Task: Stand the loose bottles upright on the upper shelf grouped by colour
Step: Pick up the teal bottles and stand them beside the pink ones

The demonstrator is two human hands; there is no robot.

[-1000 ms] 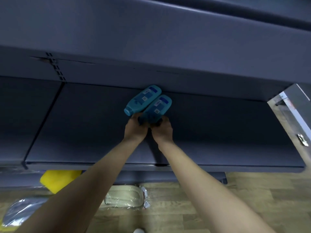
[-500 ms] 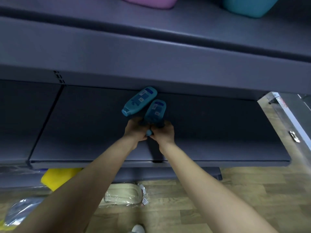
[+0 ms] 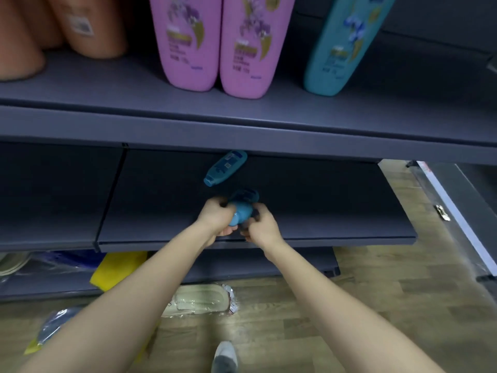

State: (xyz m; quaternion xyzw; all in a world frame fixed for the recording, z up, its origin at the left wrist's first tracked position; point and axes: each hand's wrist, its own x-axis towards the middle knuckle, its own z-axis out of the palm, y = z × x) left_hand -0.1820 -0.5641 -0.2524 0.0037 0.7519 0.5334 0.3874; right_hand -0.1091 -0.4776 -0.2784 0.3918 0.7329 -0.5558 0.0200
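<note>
Gripping teal bottle [image 3: 243, 213], fingers [image 3: 218, 209] curled round it

dim, bluish | hands motion-blurred | wide-angle bending at edges

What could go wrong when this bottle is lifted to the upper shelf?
1. The small teal bottle, gripped by the left hand and the right hand, is lower than the upper shelf; on the way up it may strike the front edge.
2. Set beside the tall teal bottle, it may tip that one toward the pink bottles.
</note>
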